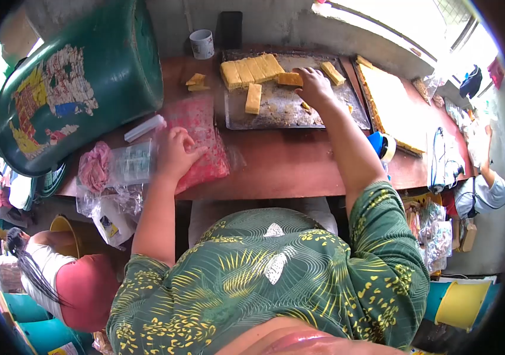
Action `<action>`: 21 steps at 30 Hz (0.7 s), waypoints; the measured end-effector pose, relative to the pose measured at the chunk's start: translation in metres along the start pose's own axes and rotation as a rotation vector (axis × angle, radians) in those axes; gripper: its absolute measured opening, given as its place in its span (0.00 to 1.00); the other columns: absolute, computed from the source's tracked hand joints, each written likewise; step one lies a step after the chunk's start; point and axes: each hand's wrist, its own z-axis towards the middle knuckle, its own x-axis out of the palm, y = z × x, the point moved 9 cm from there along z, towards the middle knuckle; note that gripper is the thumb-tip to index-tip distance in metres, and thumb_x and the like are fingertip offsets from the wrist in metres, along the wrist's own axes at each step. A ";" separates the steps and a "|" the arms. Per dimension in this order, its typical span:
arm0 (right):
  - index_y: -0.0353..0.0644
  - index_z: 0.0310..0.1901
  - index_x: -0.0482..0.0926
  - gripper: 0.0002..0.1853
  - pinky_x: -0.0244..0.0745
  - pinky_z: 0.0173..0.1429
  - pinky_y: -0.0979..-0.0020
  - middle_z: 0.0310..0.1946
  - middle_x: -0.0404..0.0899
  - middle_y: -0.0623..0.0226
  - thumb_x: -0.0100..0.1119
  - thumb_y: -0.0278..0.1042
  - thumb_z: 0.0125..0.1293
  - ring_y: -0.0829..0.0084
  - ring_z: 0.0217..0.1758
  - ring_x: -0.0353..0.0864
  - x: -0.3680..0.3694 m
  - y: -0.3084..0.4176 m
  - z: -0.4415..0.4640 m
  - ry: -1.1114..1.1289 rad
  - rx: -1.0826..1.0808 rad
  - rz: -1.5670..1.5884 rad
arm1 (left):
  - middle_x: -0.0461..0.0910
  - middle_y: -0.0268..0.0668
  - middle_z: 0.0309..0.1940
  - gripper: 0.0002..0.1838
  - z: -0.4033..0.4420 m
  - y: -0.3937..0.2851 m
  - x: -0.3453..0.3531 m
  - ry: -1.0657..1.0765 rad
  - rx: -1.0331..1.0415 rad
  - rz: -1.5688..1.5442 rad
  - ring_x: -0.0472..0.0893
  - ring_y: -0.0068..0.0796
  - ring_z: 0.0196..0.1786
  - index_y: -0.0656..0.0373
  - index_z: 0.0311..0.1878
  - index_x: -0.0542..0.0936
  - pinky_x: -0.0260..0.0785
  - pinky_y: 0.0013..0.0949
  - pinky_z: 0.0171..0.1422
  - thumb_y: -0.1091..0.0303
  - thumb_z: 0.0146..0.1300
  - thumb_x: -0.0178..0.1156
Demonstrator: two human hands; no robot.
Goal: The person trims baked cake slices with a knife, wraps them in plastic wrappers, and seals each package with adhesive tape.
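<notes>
On a worn metal tray (276, 115) lie a row of yellow cake bars (252, 70) and a few loose pieces. My right hand (314, 87) reaches over the tray, its fingertips at a browned cake piece (289, 79); the fingers are partly hidden, so I cannot make out a grip. My left hand (178, 151) is over the left part of a red patterned pad (205, 136), fingers apart and curved, nothing visible in them. Beside it lie a clear plastic packet (131, 163) and a clear tube-like wrapper (144, 128).
A large green barrel (81, 89) lies at the left. Behind are a white cup (202, 44) and a dark phone-like object (231, 29). A second tray holds a cake slab (394, 103). A blue tape dispenser (381, 145) sits near the front edge. Other people are at both sides.
</notes>
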 end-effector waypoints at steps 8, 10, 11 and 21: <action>0.56 0.71 0.75 0.27 0.74 0.69 0.53 0.56 0.86 0.60 0.62 0.37 0.70 0.55 0.63 0.82 0.017 -0.031 0.026 -0.084 0.119 0.150 | 0.78 0.38 0.59 0.14 -0.002 0.015 0.006 -0.011 0.101 0.026 0.79 0.42 0.60 0.60 0.34 0.84 0.73 0.46 0.63 0.58 0.63 0.73; 0.45 0.70 0.75 0.26 0.78 0.63 0.60 0.53 0.87 0.60 0.63 0.42 0.73 0.62 0.58 0.85 0.026 -0.044 0.010 -0.089 0.136 0.543 | 0.78 0.39 0.59 0.12 0.000 0.022 0.006 0.015 0.035 -0.083 0.78 0.41 0.62 0.61 0.35 0.84 0.73 0.44 0.64 0.61 0.64 0.72; 0.43 0.70 0.74 0.27 0.78 0.61 0.63 0.53 0.87 0.60 0.63 0.43 0.74 0.65 0.58 0.85 0.033 -0.050 -0.003 -0.091 0.147 0.827 | 0.78 0.39 0.59 0.11 0.002 0.026 0.006 0.047 -0.026 -0.178 0.78 0.41 0.63 0.61 0.36 0.84 0.73 0.42 0.64 0.62 0.65 0.71; 0.40 0.68 0.73 0.22 0.78 0.56 0.70 0.58 0.83 0.64 0.57 0.42 0.79 0.74 0.54 0.83 0.034 -0.033 -0.204 0.193 0.219 2.180 | 0.85 0.30 0.52 0.11 0.013 -0.035 0.014 -0.025 -0.203 -0.849 0.80 0.20 0.56 0.59 0.55 0.82 0.70 0.31 0.66 0.63 0.80 0.57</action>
